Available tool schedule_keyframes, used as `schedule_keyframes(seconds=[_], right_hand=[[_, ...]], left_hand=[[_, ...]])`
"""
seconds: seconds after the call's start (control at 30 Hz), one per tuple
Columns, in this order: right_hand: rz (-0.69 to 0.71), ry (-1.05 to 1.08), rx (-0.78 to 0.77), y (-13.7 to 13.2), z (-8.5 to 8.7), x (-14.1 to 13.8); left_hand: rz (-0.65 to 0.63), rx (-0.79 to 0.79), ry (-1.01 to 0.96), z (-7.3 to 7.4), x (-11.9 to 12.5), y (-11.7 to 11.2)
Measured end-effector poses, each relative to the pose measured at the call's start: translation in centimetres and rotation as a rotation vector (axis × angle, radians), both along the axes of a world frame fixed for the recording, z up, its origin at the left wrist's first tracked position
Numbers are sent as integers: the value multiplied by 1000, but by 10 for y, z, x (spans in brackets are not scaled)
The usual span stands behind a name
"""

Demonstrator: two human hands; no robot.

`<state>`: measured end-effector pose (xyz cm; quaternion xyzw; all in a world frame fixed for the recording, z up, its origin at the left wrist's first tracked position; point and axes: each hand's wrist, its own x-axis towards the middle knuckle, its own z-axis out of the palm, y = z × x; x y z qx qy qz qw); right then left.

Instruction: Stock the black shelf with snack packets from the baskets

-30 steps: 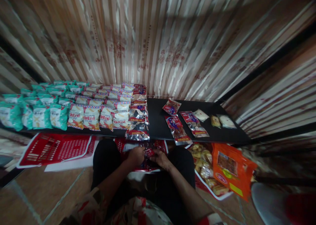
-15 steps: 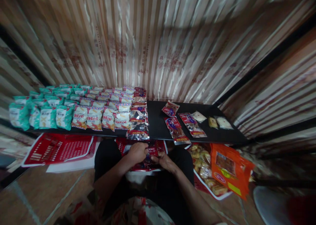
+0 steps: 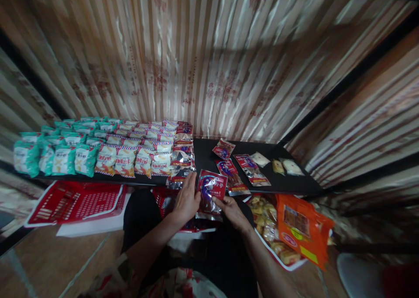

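Red foil packet (image 3: 209, 188) is at the lower centre of the frame, held upright with its printed front showing. The right hand (image 3: 234, 211) pinches it at the lower right edge, thumb pressed on the front; the fingers behind are hidden. The left hand (image 3: 186, 202) has its fingers straight and together, thumb alongside the packet's left edge; whether that thumb presses on it I cannot tell.

Slick film is probably the main risk: pinched near one edge, the packet could twist or slip into the red basket (image 3: 159, 196) below. Its upper right corner overlaps the loose packets (image 3: 251, 170) in view, so a careless sideways sweep might snag and shift them. The foil stack (image 3: 181, 156) at centre reaches the front edge of the black tabletop (image 3: 203, 155); a knock from the left fingers could send its slippery layers sliding.

The held packet is flat and rectangular, glossy, its lower end silvery and creased. Left of the stack, the cream bags (image 3: 124, 162) are puffed and pillow-shaped, and the teal bags (image 3: 64, 160) at far left are plumper still. At lower right, a smooth orange bag (image 3: 296, 224) sags over clear-wrapped yellow pieces (image 3: 270, 213). Behind everything, a striped curtain (image 3: 196, 71) falls in shiny vertical folds.
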<state>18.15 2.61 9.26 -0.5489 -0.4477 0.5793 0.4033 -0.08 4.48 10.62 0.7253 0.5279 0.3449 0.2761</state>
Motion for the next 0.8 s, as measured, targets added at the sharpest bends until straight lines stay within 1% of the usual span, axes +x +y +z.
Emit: schedule_keyframes(seconds=[0.07, 0.13, 0.27, 0.4, 0.53, 0.6, 0.7, 0.8], right_hand=[[-74, -11, 25, 2, 7, 1], [-142, -31, 42, 3, 11, 2], [-228, -105, 88, 6, 12, 0], [-262, -130, 144, 7, 15, -8], [-277, -166, 189, 3, 22, -16], [-255, -193, 215, 1, 26, -19], [-200, -238, 256, -2, 31, -20], [-171, -239, 258, -3, 33, -22]], left_hand=[[8, 37, -23, -3, 5, -6], [-18, 46, -25, -6, 11, -12], [-90, -23, -49, -10, 25, -22], [-124, -106, -112, -7, 36, -26], [-108, -183, -197, -1, 41, -26], [-103, -228, -238, 0, 42, -25], [-74, -285, -273, -3, 43, -23], [-19, -303, -303, -7, 43, -21]])
